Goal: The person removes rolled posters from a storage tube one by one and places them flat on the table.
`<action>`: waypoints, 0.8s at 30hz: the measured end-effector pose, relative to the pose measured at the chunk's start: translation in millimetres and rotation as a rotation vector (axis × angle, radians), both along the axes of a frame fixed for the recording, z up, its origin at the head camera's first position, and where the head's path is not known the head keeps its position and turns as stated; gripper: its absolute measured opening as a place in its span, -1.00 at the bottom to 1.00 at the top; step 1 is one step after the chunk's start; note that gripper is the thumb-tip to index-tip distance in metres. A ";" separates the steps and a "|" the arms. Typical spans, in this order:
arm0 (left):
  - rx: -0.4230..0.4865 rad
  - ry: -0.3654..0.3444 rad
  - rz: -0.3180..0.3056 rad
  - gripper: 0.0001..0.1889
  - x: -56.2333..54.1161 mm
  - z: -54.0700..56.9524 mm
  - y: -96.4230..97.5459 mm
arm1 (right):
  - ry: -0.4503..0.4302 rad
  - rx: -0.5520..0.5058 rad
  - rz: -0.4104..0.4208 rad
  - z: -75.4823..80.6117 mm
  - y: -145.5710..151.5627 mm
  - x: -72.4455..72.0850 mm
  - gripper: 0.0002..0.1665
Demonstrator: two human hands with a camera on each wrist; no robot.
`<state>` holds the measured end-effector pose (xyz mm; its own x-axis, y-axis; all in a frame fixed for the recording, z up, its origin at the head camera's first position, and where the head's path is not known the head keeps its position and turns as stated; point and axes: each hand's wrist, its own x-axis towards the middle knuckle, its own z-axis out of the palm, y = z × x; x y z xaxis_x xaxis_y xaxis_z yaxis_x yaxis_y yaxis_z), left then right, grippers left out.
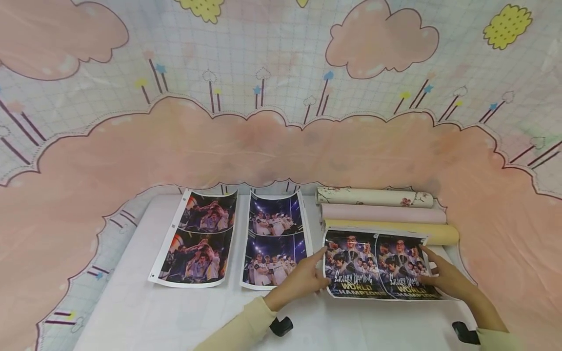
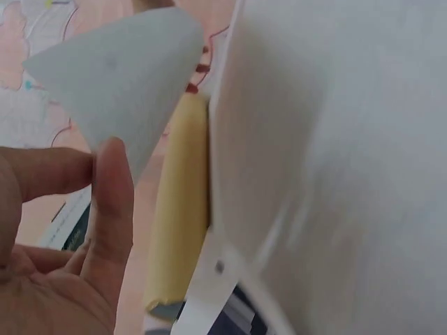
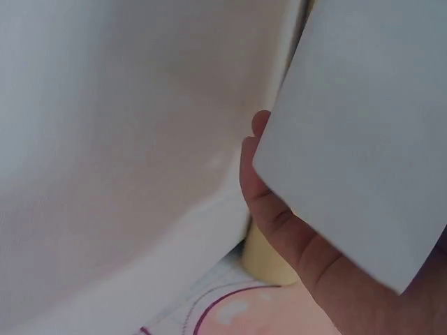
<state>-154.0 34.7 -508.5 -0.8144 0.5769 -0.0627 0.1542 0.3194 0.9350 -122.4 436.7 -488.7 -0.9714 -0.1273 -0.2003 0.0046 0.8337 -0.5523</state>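
Observation:
A printed poster sheet (image 1: 376,263) is held up between my two hands at the right of the table, two dark group pictures side by side with "WORLD" lettering on it. My left hand (image 1: 307,275) pinches its left edge; in the left wrist view, thumb and finger (image 2: 115,181) meet at the sheet's pale back (image 2: 126,70). At the opposite edge, my right hand (image 1: 445,275) grips the sheet with its thumb over the printed face. The right wrist view shows the blank back (image 3: 363,139), with the fingers (image 3: 269,209) running along its edge.
Two more photo sheets lie on the white table (image 1: 127,273): one of people raising a trophy (image 1: 197,243), one of a group in white (image 1: 274,243). Behind the held poster lie a floral roll (image 1: 373,197), a pink roll (image 1: 382,213) and a yellow roll (image 1: 443,234). A cloud-patterned cloth (image 1: 263,151) surrounds the table.

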 end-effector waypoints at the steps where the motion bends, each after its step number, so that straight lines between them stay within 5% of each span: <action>1: -0.005 -0.004 0.006 -0.08 1.4 -1.4 3.3 | -0.013 0.004 -0.001 -0.7 2.0 -0.4 0.15; 11: -0.134 0.155 0.082 -0.06 11.7 -18.4 36.4 | -0.099 0.049 -0.029 -4.5 19.0 -4.5 0.17; 24: -0.080 0.055 0.151 -0.02 19.0 -32.9 58.0 | -0.100 0.090 -0.065 -20.4 32.3 -11.3 0.10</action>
